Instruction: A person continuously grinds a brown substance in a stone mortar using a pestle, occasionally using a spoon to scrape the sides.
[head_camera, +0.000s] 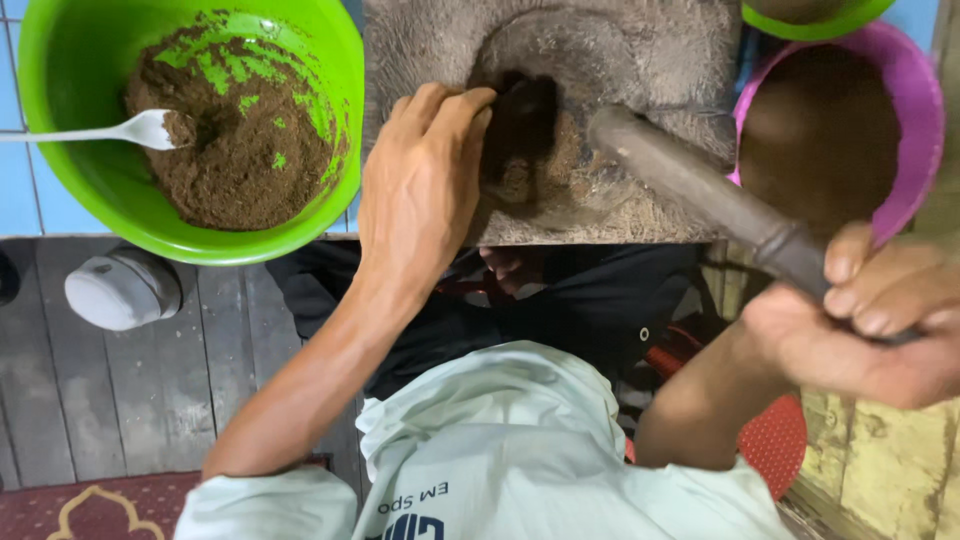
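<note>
- The left hand (425, 185) reaches over the near edge of a grey stone slab (660, 50), its fingers bunched together on a dark brown lump (525, 120) lying in the slab's worn hollow.
- The right hand (865, 320) is clamped around the end of a dark stone pestle (690, 180), which slants up-left so that its blunt tip sits just beside the lump, to its right.
- The two hands are well apart, with the lump between them but far closer to the left.
- A green bowl (60, 130) of brown powder with a white spoon (120, 130) stands left of the slab.
- A purple bowl (920, 110) of brown material stands to the right.
</note>
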